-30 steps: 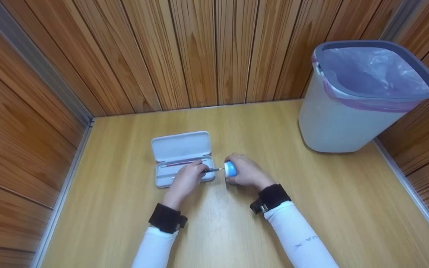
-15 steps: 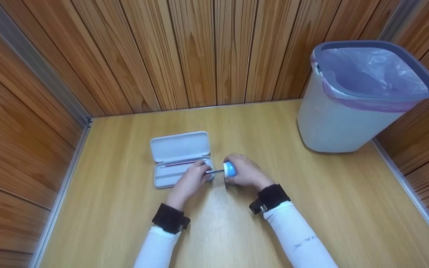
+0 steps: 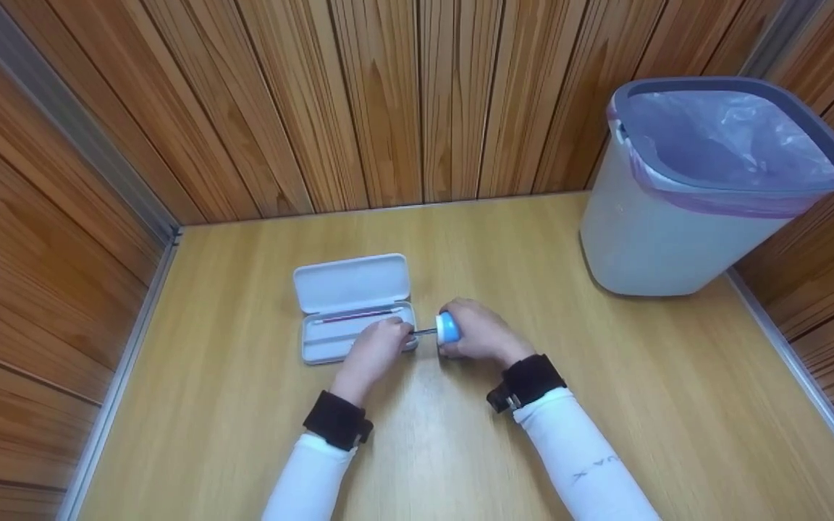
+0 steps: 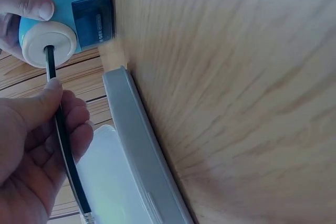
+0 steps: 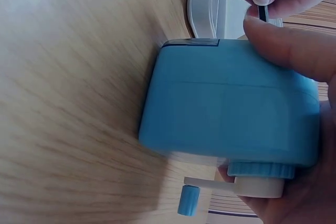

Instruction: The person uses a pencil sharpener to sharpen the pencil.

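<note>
A blue crank pencil sharpener [image 5: 226,98] stands on the table, its white round inlet [image 4: 63,43] facing left. My right hand [image 3: 482,333] grips its body from the right side; the small crank handle [image 5: 210,183] shows in the right wrist view. Between thumb and fingers, my left hand [image 3: 381,344] pinches a dark pencil [image 4: 67,148], whose front end sits inside the inlet. Just under the left hand lies an open pencil case [image 3: 316,351] with its lid [image 3: 352,284] raised. A purplish pencil [image 3: 357,316] lies in the case's back compartment.
A white bin [image 3: 670,239] with a grey rim and a pale purple liner stands at the back right of the wooden table [image 3: 243,420]. Wood-panelled walls [image 3: 388,108] close off the back and both sides.
My left hand has moved slightly right, bringing the pencil from just outside the sharpener's inlet into it. The right hand and the sharpener have stayed in place.
</note>
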`<state>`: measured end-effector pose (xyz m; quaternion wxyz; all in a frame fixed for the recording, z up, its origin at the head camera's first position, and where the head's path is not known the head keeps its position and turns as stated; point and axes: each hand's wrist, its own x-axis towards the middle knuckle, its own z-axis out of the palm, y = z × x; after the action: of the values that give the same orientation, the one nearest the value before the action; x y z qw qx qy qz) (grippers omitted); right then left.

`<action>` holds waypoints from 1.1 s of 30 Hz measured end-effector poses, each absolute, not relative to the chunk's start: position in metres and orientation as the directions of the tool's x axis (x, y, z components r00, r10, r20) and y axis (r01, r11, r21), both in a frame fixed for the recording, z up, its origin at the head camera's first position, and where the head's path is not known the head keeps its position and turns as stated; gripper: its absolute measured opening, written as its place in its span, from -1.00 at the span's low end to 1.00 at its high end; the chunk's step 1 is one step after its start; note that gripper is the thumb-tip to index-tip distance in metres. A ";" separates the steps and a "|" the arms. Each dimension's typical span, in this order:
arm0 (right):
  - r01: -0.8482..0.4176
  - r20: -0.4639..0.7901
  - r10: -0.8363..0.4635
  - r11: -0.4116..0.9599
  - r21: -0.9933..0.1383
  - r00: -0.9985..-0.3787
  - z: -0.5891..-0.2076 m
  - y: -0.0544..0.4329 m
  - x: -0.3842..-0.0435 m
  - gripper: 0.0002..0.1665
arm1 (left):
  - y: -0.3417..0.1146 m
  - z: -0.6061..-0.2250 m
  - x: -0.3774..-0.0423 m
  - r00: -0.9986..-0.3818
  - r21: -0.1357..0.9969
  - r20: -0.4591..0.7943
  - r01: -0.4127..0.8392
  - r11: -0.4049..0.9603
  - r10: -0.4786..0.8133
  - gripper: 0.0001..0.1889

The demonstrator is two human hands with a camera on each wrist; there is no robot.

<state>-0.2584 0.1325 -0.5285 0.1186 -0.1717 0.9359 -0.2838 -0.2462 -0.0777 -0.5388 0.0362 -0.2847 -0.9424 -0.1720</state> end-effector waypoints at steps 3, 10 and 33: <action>-0.294 -0.108 -0.414 0.785 -0.545 -0.904 -0.529 0.133 -0.259 -0.32 | -0.077 -0.540 -0.247 -0.791 0.170 0.236 0.605 0.778 0.564 -0.92; -0.309 -0.114 -0.419 0.804 -0.508 -0.901 -0.527 0.134 -0.259 -0.30 | -0.075 -0.538 -0.250 -0.750 0.102 0.281 0.644 0.758 0.599 -0.88; -0.311 -0.148 -0.427 0.818 -0.485 -0.892 -0.523 0.131 -0.261 -0.33 | -0.069 -0.544 -0.253 -0.714 0.122 0.307 0.685 0.718 0.629 -0.94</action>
<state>-0.2608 0.1309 -0.5228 0.1261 -0.1953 0.9449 -0.2305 -0.2529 -0.0692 -0.5436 0.1228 -0.3574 -0.9187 -0.1143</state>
